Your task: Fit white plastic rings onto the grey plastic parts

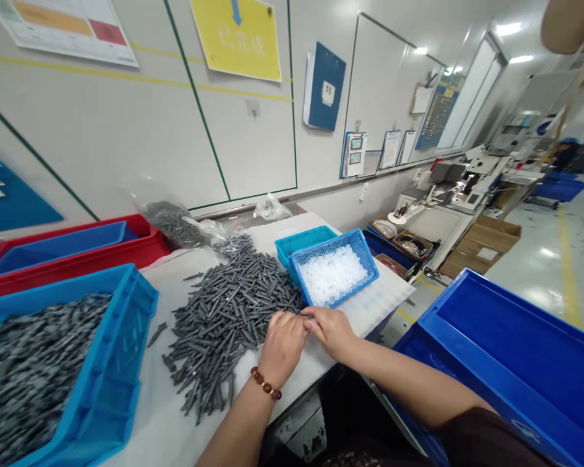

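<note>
My left hand (283, 344), with a beaded bracelet at the wrist, has its fingers closed at the near right edge of a heap of dark grey parts (233, 298). My right hand (331, 329) meets it fingertip to fingertip in a pinch. Whatever the fingers hold is too small and hidden to name. Just beyond my hands, a blue basket (372, 264) of small white pieces (333, 272) sits tilted against a teal basket (285, 245). The heap lies loose on the white-covered table (150, 402).
A large blue crate (121, 363) full of dark parts stands at the left, with a red bin (158, 245) behind it. Bagged grey parts (172, 220) lie by the wall. At the right is a dark blue bin (516, 344); machines (477, 181) stand farther back.
</note>
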Demonstrator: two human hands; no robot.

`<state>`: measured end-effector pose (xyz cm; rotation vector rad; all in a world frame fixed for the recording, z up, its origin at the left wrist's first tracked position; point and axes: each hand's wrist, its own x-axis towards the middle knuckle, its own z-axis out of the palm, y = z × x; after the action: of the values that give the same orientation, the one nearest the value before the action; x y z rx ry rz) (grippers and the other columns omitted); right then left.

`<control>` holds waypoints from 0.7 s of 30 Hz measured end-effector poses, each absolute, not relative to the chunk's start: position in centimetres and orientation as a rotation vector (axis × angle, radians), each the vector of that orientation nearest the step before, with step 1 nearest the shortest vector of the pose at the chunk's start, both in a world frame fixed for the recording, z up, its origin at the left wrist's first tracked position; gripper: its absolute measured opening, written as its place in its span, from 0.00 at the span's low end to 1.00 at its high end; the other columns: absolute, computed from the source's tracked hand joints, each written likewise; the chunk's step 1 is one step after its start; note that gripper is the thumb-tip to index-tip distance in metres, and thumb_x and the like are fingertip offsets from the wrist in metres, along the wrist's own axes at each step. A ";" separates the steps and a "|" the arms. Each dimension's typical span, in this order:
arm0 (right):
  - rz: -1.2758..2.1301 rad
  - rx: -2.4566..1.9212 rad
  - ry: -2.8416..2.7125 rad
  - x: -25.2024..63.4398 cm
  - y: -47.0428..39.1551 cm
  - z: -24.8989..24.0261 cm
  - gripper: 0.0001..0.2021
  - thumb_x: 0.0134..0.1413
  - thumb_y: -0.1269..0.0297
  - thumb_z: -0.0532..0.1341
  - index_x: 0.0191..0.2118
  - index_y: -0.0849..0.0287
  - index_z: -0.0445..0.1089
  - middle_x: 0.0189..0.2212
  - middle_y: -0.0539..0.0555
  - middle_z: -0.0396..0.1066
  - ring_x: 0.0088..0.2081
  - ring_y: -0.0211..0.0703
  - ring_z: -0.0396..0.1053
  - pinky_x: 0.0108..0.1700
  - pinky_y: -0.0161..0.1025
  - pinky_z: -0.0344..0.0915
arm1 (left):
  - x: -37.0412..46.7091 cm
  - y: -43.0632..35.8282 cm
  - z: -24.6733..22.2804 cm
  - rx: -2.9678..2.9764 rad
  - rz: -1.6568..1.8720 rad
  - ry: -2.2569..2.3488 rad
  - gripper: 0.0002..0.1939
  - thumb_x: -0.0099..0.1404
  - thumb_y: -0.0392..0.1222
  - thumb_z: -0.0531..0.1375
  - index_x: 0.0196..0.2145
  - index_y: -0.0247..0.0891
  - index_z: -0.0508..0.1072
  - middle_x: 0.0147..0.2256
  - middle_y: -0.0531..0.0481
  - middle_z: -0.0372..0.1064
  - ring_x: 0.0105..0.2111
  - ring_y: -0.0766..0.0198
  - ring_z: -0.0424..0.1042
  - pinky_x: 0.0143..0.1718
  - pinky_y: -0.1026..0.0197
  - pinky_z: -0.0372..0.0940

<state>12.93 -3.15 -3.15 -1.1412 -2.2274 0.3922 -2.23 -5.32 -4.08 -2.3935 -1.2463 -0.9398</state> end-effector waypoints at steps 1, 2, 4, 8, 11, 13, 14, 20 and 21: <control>0.402 -1.136 -2.225 12.7 -3.3 -3.4 0.16 0.62 0.57 0.48 0.47 0.57 0.68 0.36 0.57 0.75 0.36 0.47 0.72 0.38 0.40 0.64 | -2.2 -5.4 -4.1 -2.407 -0.943 -1.234 0.17 0.68 0.35 0.44 0.26 0.37 0.67 0.25 0.48 0.66 0.29 0.60 0.64 0.38 0.54 0.58; 0.419 -1.121 -2.213 12.5 -3.5 -3.5 0.16 0.62 0.58 0.49 0.47 0.57 0.68 0.38 0.57 0.75 0.37 0.47 0.71 0.40 0.40 0.64 | -2.2 -5.4 -4.1 -2.422 -0.945 -1.227 0.17 0.68 0.34 0.44 0.26 0.37 0.67 0.25 0.48 0.66 0.29 0.60 0.64 0.38 0.54 0.58; 0.481 -1.074 -2.154 12.8 -3.6 -3.3 0.15 0.61 0.58 0.49 0.45 0.56 0.69 0.39 0.56 0.74 0.39 0.46 0.71 0.41 0.40 0.64 | -2.3 -5.5 -3.9 -2.452 -0.953 -1.221 0.14 0.68 0.36 0.46 0.29 0.37 0.68 0.27 0.47 0.67 0.31 0.59 0.65 0.39 0.52 0.59; 0.707 -1.088 -1.826 16.0 -2.7 -1.8 0.15 0.59 0.55 0.50 0.35 0.57 0.70 0.26 0.52 0.73 0.28 0.41 0.70 0.34 0.37 0.65 | -3.0 -5.3 -3.3 -2.390 -1.090 -1.269 0.17 0.65 0.46 0.52 0.48 0.35 0.65 0.44 0.40 0.68 0.45 0.52 0.63 0.50 0.46 0.56; 0.693 -1.219 -1.518 20.1 -1.4 -0.7 0.17 0.58 0.51 0.49 0.31 0.57 0.68 0.21 0.51 0.69 0.26 0.41 0.69 0.31 0.36 0.64 | -3.4 -5.0 -3.4 -2.263 -1.221 -1.339 0.18 0.66 0.42 0.51 0.52 0.35 0.62 0.46 0.39 0.66 0.48 0.52 0.62 0.51 0.46 0.56; 0.630 -1.301 -1.410 22.8 -0.7 -0.4 0.18 0.56 0.49 0.50 0.31 0.58 0.67 0.19 0.50 0.68 0.25 0.41 0.67 0.30 0.36 0.64 | -3.4 -4.8 -3.6 -2.239 -1.236 -1.378 0.17 0.66 0.40 0.50 0.52 0.36 0.62 0.45 0.40 0.66 0.47 0.52 0.63 0.50 0.46 0.57; 0.586 -1.339 -1.385 24.0 -0.5 -0.4 0.18 0.55 0.48 0.51 0.30 0.58 0.66 0.19 0.50 0.68 0.24 0.41 0.67 0.30 0.36 0.64 | -3.5 -4.7 -3.7 -2.247 -1.227 -1.393 0.17 0.66 0.40 0.50 0.52 0.36 0.63 0.45 0.40 0.66 0.47 0.52 0.63 0.50 0.46 0.57; 0.409 -1.486 -1.466 27.1 -1.2 -0.8 0.19 0.55 0.50 0.50 0.28 0.59 0.68 0.17 0.50 0.67 0.21 0.39 0.65 0.28 0.34 0.60 | -3.6 -4.3 -4.2 -2.269 -1.164 -1.443 0.15 0.66 0.40 0.50 0.50 0.35 0.64 0.44 0.39 0.67 0.47 0.52 0.63 0.49 0.45 0.58; 0.385 -1.507 -1.475 27.2 -1.4 -0.8 0.19 0.55 0.50 0.50 0.28 0.59 0.68 0.17 0.50 0.68 0.21 0.39 0.64 0.27 0.34 0.59 | -3.7 -4.3 -4.3 -2.265 -1.156 -1.437 0.15 0.66 0.39 0.50 0.50 0.35 0.64 0.44 0.39 0.67 0.46 0.51 0.63 0.49 0.45 0.58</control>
<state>27.19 -1.36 -0.82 -1.5067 -1.4749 0.3853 -3.69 -4.29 -4.25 -2.2648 -1.4373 -1.1560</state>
